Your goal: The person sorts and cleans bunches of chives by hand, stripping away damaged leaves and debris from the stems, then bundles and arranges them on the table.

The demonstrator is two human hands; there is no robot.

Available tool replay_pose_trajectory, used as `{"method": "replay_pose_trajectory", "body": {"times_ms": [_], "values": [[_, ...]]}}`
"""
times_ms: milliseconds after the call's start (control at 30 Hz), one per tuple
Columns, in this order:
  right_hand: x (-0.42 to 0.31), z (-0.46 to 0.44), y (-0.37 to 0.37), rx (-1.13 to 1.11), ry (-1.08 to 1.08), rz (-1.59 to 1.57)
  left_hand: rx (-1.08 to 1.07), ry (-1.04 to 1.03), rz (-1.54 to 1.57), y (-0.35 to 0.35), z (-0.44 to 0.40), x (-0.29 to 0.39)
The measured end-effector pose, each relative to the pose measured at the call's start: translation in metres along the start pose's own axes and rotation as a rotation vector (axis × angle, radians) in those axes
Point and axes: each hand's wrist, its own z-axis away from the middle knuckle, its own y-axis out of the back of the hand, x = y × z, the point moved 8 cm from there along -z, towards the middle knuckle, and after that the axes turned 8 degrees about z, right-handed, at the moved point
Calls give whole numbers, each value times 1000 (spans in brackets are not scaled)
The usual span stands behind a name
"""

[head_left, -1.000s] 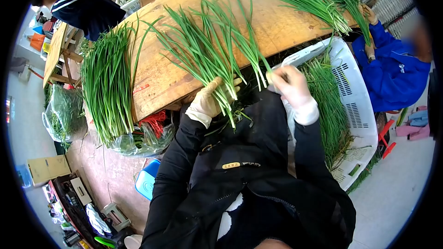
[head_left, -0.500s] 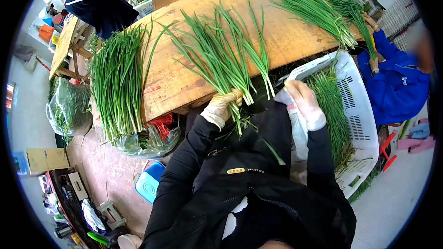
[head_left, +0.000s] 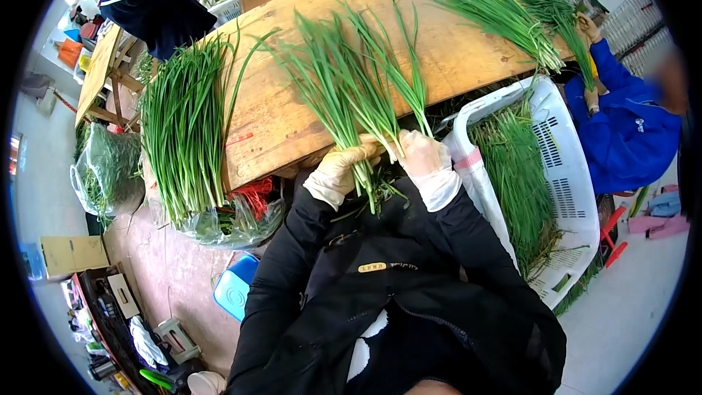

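My gloved left hand is wrapped round the pale lower ends of a bunch of long green stalks, whose leaves fan over the wooden table. Just right of it, my gloved right hand pinches at the base of a smaller group of stalks. A few thin stalks lie beside that group, their ends close to my right fingers. To the left, a large pile of green stalks hangs over the table's edge.
A white crate of greens stands at my right. Beyond it a person in blue holds stalks. Another person is at the upper left. More stalks lie on the far right of the table. Plastic bags sit lower left.
My right hand has moved left from beside the crate to the stalks next to my left hand. The held bunch has shifted slightly. A loose leaf over my lap is gone from there.
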Motion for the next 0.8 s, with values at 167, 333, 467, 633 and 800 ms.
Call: {"method": "replay_pose_trajectory", "body": {"times_ms": [167,333,467,633,800], "values": [[-4,11,27,-322,30,-161,31,-30,-70,-8,2,6],[-4,8,54,-239,-79,-137,-22,-38,-46,2,-7,-2],[2,-12,3,101,6,-107,-31,-6,-78,-18,-2,-1],[47,-14,-40,-256,-455,-1557,-210,-135,120,3,-11,9],[4,-1,-30,-414,-375,-1952,-180,-42,213,-15,-6,6]]}}
